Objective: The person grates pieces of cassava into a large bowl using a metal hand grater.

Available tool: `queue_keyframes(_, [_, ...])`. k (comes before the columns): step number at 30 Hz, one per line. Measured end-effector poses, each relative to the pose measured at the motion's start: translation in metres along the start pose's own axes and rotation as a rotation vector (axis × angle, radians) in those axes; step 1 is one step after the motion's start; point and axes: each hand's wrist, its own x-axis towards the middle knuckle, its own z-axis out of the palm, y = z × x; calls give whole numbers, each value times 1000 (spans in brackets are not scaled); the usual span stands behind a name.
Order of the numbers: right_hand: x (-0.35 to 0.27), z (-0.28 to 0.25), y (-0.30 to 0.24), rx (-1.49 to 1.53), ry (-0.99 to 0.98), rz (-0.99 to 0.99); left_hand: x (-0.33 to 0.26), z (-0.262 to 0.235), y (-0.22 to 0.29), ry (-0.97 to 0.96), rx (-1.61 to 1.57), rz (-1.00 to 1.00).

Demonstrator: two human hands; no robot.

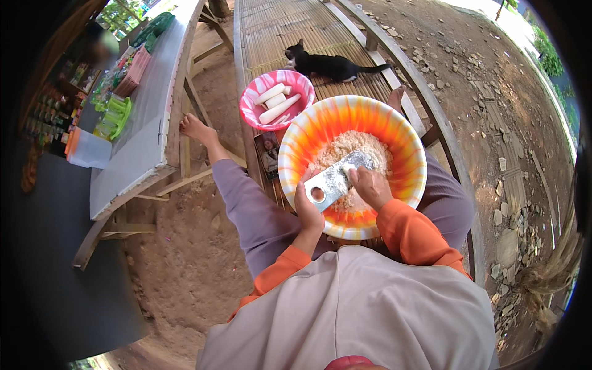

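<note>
My left hand [308, 206] grips the handle end of a flat metal grater [333, 183], which slants over a large orange, yellow and white basin [412, 145]. My right hand [371, 187] is closed around a small white piece of peeled root [349, 168], probably cassava, pressed on the grater's face. Wet white shreds cling to the metal around it. Pale grated pulp [351, 145] lies in the basin beneath. Beyond it to the left, a pink and white bowl [248, 102] holds several peeled white root pieces [280, 111].
A black and white cat [327, 66] lies on the bamboo-slat bench [265, 31] past the bowls. At left stands a table [145, 123] with a pink basket [134, 71], a green rack [114, 117] and an orange-lidded plastic box [89, 148]. A wooden rail [419, 80] borders the bench's right side.
</note>
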Motion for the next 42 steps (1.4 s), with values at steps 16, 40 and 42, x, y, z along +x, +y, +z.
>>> queue_keyframes(16, [34, 11, 39, -9, 43, 176, 2, 3, -4, -1, 38, 40])
queue_keyframes(40, [38, 5, 17, 20, -7, 160, 0, 3, 0, 5, 31, 7])
queue_keyframes(42, [32, 10, 15, -40, 8, 102, 3, 4, 0, 16, -6, 8])
